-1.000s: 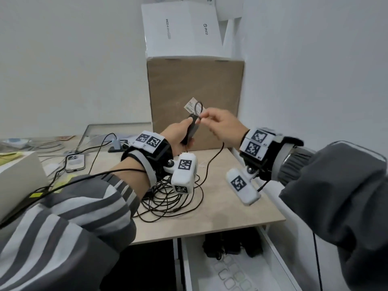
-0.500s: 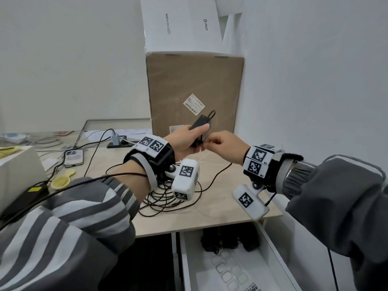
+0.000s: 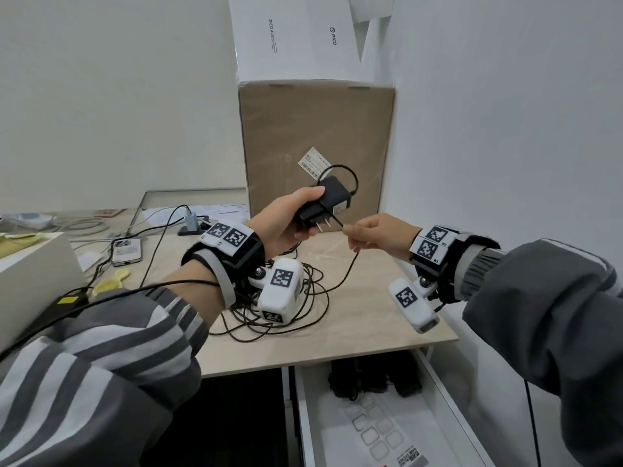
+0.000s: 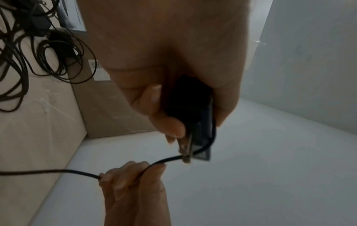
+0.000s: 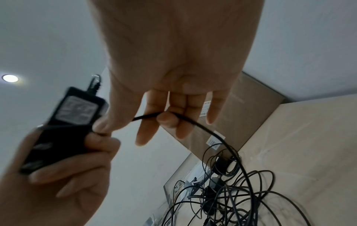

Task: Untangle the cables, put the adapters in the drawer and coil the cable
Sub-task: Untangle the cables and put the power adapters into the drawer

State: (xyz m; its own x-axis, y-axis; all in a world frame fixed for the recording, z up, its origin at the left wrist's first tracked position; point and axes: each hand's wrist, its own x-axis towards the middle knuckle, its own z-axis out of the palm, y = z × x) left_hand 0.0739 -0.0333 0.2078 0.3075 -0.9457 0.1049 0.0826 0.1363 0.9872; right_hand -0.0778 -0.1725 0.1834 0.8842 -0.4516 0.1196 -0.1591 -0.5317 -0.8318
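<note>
While the left hand gripped the adapter above the desk, prongs toward the right hand, that hand pinched its cable just beside them, the slack trailing down to the tangle.

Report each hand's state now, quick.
Left hand: closed, gripping the black adapter.
Right hand: closed, pinching the adapter's cable.
</note>
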